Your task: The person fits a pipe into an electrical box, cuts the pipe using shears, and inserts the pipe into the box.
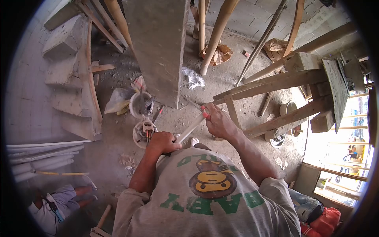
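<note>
A white plastic pipe [191, 129] slants across the front of my body, just above the shirt. My left hand [162, 143] is wrapped round its lower end. At the upper end, my right hand [219, 122] is closed on a thin tool with red parts [204, 111], held against the pipe; the fingers hide most of it. A narrow grey strip reaches up and left from that hand, and I cannot tell whether it belongs to the tool. Beyond my left hand stand two white buckets [135, 106] with tools in them.
A grey upright panel [156, 47] stands ahead. Wooden trestle beams [276, 85] reach in from the right, and concrete stairs [67, 75] rise at left. White pipes [47, 158] lie stacked at lower left. Parts of two other people show, a white shirt [45, 215] left and red clothing [325, 221] right.
</note>
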A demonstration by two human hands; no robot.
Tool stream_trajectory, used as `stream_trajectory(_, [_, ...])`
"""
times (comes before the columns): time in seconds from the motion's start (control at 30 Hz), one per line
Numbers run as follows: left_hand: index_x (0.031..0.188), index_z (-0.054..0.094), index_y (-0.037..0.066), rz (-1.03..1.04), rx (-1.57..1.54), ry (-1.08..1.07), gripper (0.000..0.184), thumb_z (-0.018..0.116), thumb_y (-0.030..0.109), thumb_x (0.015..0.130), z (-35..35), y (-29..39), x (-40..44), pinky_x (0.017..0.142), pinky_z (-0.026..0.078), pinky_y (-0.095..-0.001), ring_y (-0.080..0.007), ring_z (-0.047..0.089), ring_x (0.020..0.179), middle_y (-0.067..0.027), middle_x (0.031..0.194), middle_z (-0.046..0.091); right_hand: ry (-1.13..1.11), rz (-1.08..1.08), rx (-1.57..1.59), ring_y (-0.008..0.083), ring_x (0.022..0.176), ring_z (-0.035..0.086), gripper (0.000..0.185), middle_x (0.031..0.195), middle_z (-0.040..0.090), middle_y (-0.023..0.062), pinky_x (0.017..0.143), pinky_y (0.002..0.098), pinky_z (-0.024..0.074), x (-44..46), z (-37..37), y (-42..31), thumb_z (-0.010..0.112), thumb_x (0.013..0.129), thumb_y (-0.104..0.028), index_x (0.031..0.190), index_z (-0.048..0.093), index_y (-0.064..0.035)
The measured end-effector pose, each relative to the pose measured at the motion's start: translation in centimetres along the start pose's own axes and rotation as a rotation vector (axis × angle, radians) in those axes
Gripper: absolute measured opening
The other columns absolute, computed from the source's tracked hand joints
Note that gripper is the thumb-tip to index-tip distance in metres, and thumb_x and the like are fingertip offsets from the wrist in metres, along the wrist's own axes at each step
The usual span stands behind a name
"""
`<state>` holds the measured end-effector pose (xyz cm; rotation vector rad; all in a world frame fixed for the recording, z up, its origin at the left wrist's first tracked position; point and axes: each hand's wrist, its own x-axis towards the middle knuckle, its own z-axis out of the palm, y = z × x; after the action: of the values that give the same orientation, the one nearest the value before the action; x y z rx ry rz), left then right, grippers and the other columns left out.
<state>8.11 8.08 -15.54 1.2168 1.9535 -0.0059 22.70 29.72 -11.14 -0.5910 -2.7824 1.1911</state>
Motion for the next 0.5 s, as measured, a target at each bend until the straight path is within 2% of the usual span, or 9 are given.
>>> stream_trajectory(0.13, [0.097, 0.077, 0.012, -0.014, -0.022, 0.017, 0.053, 0.062, 0.057, 0.073, 0.3, -0.1, 0.2, 0.081, 0.053, -0.0434, -0.0322, 0.069, 0.090, -0.0169, 0.091, 0.072, 0.009, 0.097, -0.002, 0.0470, 0.094, 0.062, 0.023, 0.094, 0.065, 0.0268, 0.080, 0.0525, 0.0498, 0.7, -0.2, -0.4, 0.052, 0.093, -0.012, 0.113, 0.052, -0.0019])
stream_trajectory(0.23, [0.097, 0.077, 0.011, -0.018, -0.003, 0.014, 0.053, 0.062, 0.057, 0.074, 0.2, 0.0, 0.3, 0.081, 0.053, -0.0435, -0.0322, 0.069, 0.090, -0.0172, 0.090, 0.072, 0.041, 0.135, -0.065, 0.0463, 0.085, 0.064, 0.026, 0.087, 0.067, 0.0278, 0.074, 0.0536, 0.0501, 1.1, 0.1, -0.6, 0.055, 0.094, -0.023, 0.110, 0.055, -0.0020])
stream_trajectory(0.33, [0.095, 0.077, 0.011, -0.011, -0.001, 0.029, 0.053, 0.062, 0.057, 0.074, 0.3, -0.2, 0.3, 0.080, 0.053, -0.0435, -0.0326, 0.069, 0.088, -0.0172, 0.089, 0.071, -0.023, 0.232, -0.165, 0.0453, 0.084, 0.065, 0.027, 0.085, 0.067, 0.0263, 0.075, 0.0538, 0.0500, 1.8, 0.2, -0.4, 0.057, 0.093, -0.026, 0.108, 0.058, -0.0033])
stream_trajectory(0.5, [0.093, 0.077, 0.010, 0.014, -0.020, 0.054, 0.052, 0.063, 0.056, 0.074, 0.9, -0.9, -0.1, 0.078, 0.053, -0.0434, -0.0327, 0.070, 0.085, -0.0171, 0.086, 0.071, 0.020, 0.118, -0.197, 0.0427, 0.081, 0.065, 0.024, 0.084, 0.068, 0.0219, 0.071, 0.0522, 0.0506, 1.8, 0.3, -0.6, 0.062, 0.091, -0.028, 0.100, 0.061, -0.0053])
